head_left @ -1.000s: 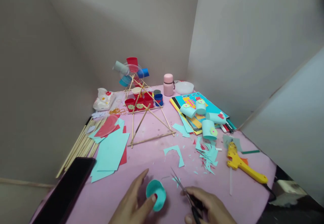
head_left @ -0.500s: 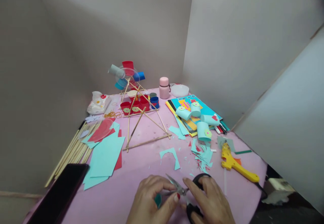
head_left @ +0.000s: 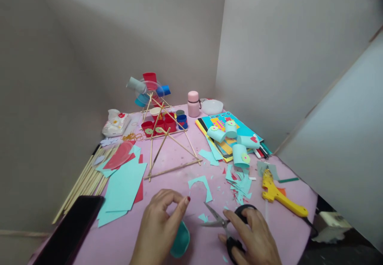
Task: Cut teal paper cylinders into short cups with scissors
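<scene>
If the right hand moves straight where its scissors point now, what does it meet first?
Probably the small teal paper scrap between the open blades of the black-handled metal scissors in the right hand; beyond it, the left hand. Depth is unclear.

Scissors lie right of the paper cup, before scraps.

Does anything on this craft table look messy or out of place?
Teal paper scraps lie strewn over the pink table between the scissors and the yellow glue gun; several teal paper cups lie tipped on the paper stack.
</scene>
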Available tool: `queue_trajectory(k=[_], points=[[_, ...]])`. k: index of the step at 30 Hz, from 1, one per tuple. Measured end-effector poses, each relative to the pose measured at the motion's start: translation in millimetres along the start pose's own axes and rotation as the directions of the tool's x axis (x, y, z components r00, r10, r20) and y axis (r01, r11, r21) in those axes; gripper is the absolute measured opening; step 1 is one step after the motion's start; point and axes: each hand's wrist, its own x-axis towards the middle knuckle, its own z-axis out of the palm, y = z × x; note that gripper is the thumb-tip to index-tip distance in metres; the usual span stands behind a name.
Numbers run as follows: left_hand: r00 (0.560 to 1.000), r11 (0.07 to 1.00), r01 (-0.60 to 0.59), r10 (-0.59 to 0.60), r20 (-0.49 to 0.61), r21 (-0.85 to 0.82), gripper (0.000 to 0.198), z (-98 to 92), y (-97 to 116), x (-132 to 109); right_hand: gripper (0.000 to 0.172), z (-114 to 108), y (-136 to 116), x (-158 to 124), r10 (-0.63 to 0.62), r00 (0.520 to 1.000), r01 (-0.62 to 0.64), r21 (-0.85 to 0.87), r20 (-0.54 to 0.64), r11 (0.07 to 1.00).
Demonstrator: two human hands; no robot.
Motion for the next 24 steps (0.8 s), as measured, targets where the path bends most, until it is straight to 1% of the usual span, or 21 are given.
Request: queue_trajectory(k=[1, 2, 4, 6, 7, 9, 12, 14, 16, 18, 19, 21, 22, 23, 24], points=[[0.999, 0.999, -0.030, 0.030, 0.025, -0.011, 0.022, 0.5, 0, 1, 0.038, 0, 0, 0, 0.003, 1.000, -0.003, -0.006, 0.001, 1.000], [0.997, 0.999, -0.043, 0.045, 0.065, -0.034, 0.024, 1.2, 0, 1, 0.038, 0, -1, 0, 0.005, 1.000, -0.005, -0.015, 0.001, 1.000], [0.985, 0.997, -0.017, 0.030, 0.169, -0.079, 0.029, 3.4, 5, -3, 0.039, 1, -2, 0, 0.008, 1.000, -0.009, -0.040, -0.009, 0.999], [0.953, 0.993, 0.027, 0.008, 0.302, -0.111, 0.025, 6.9, 12, -8, 0.041, 1, -4, 0, 0.003, 1.000, -0.005, -0.062, -0.026, 0.998], [0.936, 0.991, 0.041, 0.006, 0.352, -0.128, 0.021, 9.2, 16, -10, 0.042, 1, -5, 0, 0.000, 1.000, -0.002, -0.067, -0.030, 0.998], [0.924, 0.986, 0.051, 0.013, 0.383, -0.158, 0.016, 14.7, 20, -15, 0.043, 1, -8, 1, -0.005, 0.999, 0.002, -0.074, -0.036, 0.997], [0.941, 0.980, 0.043, 0.025, 0.337, -0.192, 0.023, 20.5, 20, -20, 0.041, -1, -12, 3, -0.010, 0.998, 0.004, -0.110, -0.054, 0.994], [0.960, 0.973, 0.061, 0.004, 0.279, -0.223, 0.024, 19.6, 17, -20, 0.038, -3, -11, 4, -0.018, 0.998, 0.009, -0.136, -0.064, 0.991], [0.978, 0.956, 0.134, -0.085, 0.192, -0.260, 0.025, 13.8, 13, -17, 0.034, -3, -7, 3, -0.013, 0.997, 0.004, -0.134, -0.073, 0.991], [0.979, 0.941, 0.200, -0.179, 0.102, -0.273, 0.026, 5.4, 9, -12, 0.027, -2, -1, 1, 0.018, 0.996, -0.028, -0.113, -0.088, 0.993], [0.976, 0.940, 0.217, -0.205, 0.074, -0.262, 0.027, 1.5, 7, -9, 0.024, -2, 1, 1, 0.045, 0.994, -0.054, -0.089, -0.098, 0.995], [0.976, 0.955, 0.216, -0.212, 0.041, -0.206, 0.033, -3.7, 3, -3, 0.022, 0, 2, -1, 0.136, 0.985, -0.133, 0.037, -0.104, 0.990], [0.980, 0.967, 0.200, -0.198, 0.032, -0.159, 0.036, -4.7, 0, -1, 0.023, 1, 1, -1, 0.202, 0.976, -0.188, 0.156, -0.078, 0.970], [0.985, 0.979, 0.173, -0.172, 0.025, -0.107, 0.037, -4.9, -3, 2, 0.026, 3, -1, -2, 0.269, 0.963, -0.249, 0.310, -0.021, 0.918], [0.991, 0.990, 0.131, -0.131, 0.019, -0.055, 0.033, -4.7, -6, 4, 0.032, 4, -2, -2, 0.324, 0.943, -0.319, 0.479, 0.074, 0.818]])
